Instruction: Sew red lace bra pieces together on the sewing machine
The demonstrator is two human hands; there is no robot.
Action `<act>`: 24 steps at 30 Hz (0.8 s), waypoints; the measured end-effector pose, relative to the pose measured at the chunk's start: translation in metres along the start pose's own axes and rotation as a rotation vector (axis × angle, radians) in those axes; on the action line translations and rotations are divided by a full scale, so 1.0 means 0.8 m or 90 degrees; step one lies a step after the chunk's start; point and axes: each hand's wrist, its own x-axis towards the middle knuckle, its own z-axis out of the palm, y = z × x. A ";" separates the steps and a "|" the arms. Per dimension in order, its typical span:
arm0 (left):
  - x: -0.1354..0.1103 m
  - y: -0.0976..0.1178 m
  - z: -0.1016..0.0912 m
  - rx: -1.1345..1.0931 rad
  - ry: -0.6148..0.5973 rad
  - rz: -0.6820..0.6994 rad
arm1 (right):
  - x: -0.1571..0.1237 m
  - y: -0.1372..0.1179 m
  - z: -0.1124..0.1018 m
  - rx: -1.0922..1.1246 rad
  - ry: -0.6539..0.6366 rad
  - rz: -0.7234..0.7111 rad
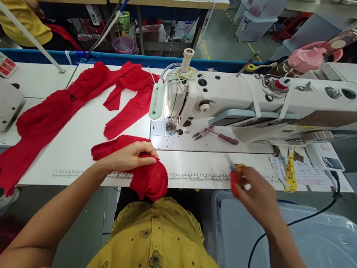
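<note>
My left hand [134, 155] is closed on the edge of a red fabric piece [150, 179] with a rounded, cup-like shape, at the table's front edge. Part of that cloth lies behind the fingers. To the right, my right hand [252, 194] is wrapped round a small tool with red and orange handles [234, 181]; its metal tip is blurred. Between and beyond my hands stands a white sewing machine [219, 96], its needle area lit. More red fabric pieces [52, 114] stretch across the table left of the machine.
Small snips [203, 133] and an awl-like tool [228, 139] lie on the machine bed. A printed ruler [193, 177] runs along the front edge. At right are a yellow tape measure [290, 173], papers and a plastic bin [230, 222]. Another person's yellow sleeve [20, 11] shows far left.
</note>
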 end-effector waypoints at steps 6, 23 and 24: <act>-0.007 0.003 0.001 -0.006 0.029 0.006 | 0.037 -0.114 0.037 0.124 -0.204 -0.179; -0.005 0.009 0.002 0.003 0.026 -0.031 | 0.052 -0.133 0.059 0.074 -0.146 -0.286; -0.005 0.010 0.002 0.008 0.019 -0.024 | 0.050 -0.131 0.058 0.080 -0.141 -0.295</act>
